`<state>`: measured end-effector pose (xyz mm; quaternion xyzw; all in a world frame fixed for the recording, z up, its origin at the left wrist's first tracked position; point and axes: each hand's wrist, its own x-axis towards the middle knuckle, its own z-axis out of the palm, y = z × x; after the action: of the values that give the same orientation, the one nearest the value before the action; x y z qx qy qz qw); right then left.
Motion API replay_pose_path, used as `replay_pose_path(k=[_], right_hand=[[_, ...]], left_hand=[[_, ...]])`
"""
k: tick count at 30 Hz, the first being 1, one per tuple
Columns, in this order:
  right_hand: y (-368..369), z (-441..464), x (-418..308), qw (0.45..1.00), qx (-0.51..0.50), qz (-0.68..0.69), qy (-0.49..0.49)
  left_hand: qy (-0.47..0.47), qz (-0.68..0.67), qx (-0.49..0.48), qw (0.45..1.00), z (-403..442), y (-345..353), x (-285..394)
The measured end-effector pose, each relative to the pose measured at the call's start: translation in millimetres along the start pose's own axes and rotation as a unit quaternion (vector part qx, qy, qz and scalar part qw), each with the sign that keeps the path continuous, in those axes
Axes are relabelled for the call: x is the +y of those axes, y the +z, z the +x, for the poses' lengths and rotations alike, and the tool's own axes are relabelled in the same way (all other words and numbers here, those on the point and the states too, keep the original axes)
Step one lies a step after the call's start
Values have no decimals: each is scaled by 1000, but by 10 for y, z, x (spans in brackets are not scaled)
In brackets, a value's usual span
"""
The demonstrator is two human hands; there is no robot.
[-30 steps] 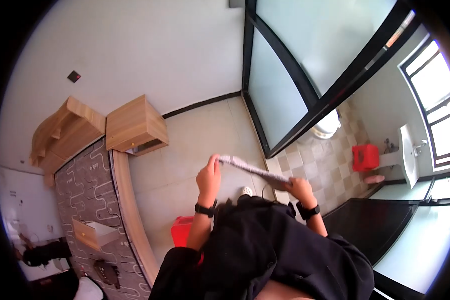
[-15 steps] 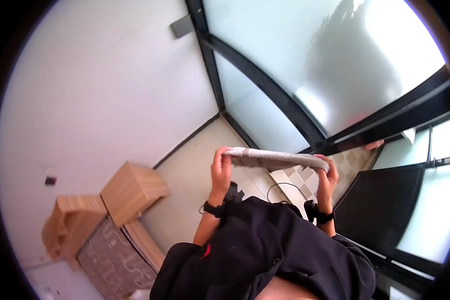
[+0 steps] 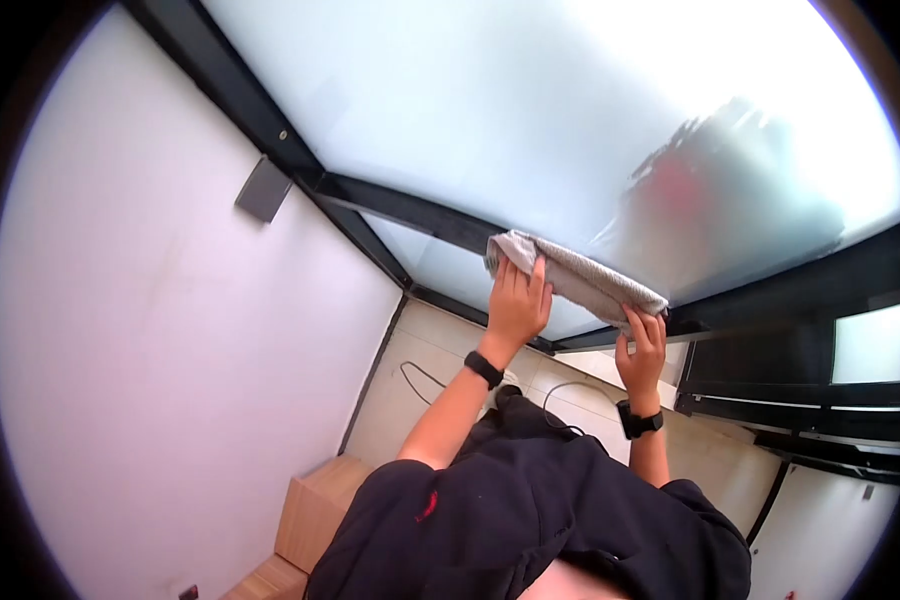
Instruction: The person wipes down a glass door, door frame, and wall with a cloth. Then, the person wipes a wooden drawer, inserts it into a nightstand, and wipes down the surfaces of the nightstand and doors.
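Cloth: the grey folded cloth (image 3: 592, 281) lies lengthwise along the black crossbar (image 3: 402, 208) of the glass partition, in front of you, its left end farther off than its right.
Your left hand: the left hand (image 3: 518, 302) lies on the left part of the cloth, back of the hand towards you, fingers stretched out and laid flat rather than curled round it.
Your right hand: the right hand (image 3: 644, 350) is at the cloth's right end, fingertips resting on it and slightly bent, thumb apart from the fingers; it is not closed into a grip.
Wrists: you wear a black band (image 3: 484, 369) on the left and a black watch (image 3: 641, 420) on the right.
Glass: a large frosted pane (image 3: 450, 110) stands beyond the crossbar, with a blurred dark and reddish shape in it at right; a smaller pane (image 3: 432, 268) sits under the bar.
Left side: you have a white wall (image 3: 170, 320) with a grey box (image 3: 264, 190) near the frame, and a wooden cabinet (image 3: 310, 510) near you.
Floor: a thin dark cable loops over the pale tiles (image 3: 425, 335) near your feet.
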<state>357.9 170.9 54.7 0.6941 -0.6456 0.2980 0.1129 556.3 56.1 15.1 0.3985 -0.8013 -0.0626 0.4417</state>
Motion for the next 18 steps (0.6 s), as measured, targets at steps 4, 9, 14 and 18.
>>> replay_pose_path(k=[4, 9, 14, 18], right_hand=[[325, 161, -113, 991, 85, -11, 99], [554, 380, -97, 985, 109, -104, 90], [457, 572, -453, 993, 82, -46, 69], [437, 834, -826, 994, 94, -9, 50]], left_hand=[[15, 76, -15, 997, -13, -33, 10], [39, 73, -40, 996, 54, -132, -102], [62, 56, -52, 995, 139, -365, -115], [93, 38, -39, 994, 264, -561, -202]])
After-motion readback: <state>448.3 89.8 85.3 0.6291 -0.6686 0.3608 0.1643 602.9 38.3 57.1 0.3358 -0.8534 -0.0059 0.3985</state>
